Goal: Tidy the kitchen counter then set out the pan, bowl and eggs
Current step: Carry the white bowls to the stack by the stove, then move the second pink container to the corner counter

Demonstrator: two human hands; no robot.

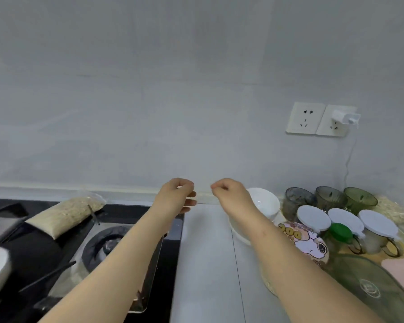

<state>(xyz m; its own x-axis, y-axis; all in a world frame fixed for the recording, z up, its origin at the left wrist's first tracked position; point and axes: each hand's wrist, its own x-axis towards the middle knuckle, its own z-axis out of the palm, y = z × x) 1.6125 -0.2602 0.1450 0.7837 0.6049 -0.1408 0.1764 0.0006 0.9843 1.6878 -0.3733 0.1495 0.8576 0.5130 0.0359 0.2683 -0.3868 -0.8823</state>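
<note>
Both your bare forearms reach forward over the counter in the head view. They end side by side near the back wall, close but apart. Your left hand [179,194] has thumb and forefinger drawn together, the other fingers loosely bent toward its neighbour. Your right hand [230,194] is curled into a loose fist, thumb and forefinger tips meeting at its left end. Nothing shows between either pair of fingertips, and I cannot tell whether they pinch something thin or are merely closed.

The white ceramic bowl [266,202] sits just right of your right hand, its left side hidden by the wrist. It is stacked on a wider white dish [239,231], which your forearm crosses. Both stand on the pale grey counter top [208,252].

Your left forearm passes over the black glass hob [173,264] and a rectangular soiled baking tray [149,276] beside the round gas burner [107,245]. A clear bag of pale grain [65,213] lies across the hob farther left.

To the right stand three tinted glass tumblers [329,197], with three white-lidded glass mugs [378,223] in front of them. A round cartoon-printed container [306,241] and a large green-tinted glass lid [369,283] lie nearer you. On the wall above, a white charger [343,117] is plugged into the double socket [304,117].
</note>
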